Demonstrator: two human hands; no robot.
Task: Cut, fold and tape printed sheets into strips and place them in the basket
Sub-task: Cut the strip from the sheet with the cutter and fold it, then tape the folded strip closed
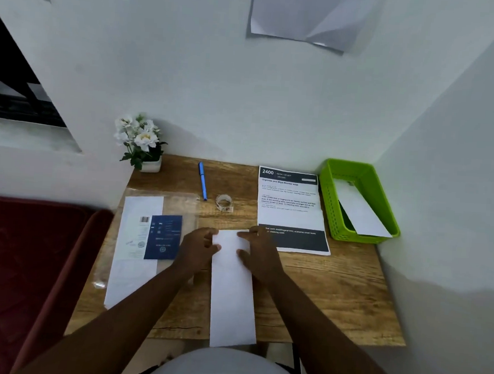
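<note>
While the left hand (197, 249) pins the folded strip (232, 287) (white, overhanging the near desk edge) with fingers spread flat, the right hand (257, 252) presses likewise; folding looks done, so next comes tape (223, 202), then the green basket (330, 197)

A: Surfaces?
B: Under my hands: desk (334, 293) is wood-grain, matt, knots showing. Folded strip (232, 295) is plain matt paper.
A: Basket?
B: Green basket (330, 203) is perforated plastic, slight sheen. Sleeve (181, 204) on the left is clear glossy film. Printed sheet (292, 212) is matt paper. Pen (202, 181) is blue plastic.
</note>
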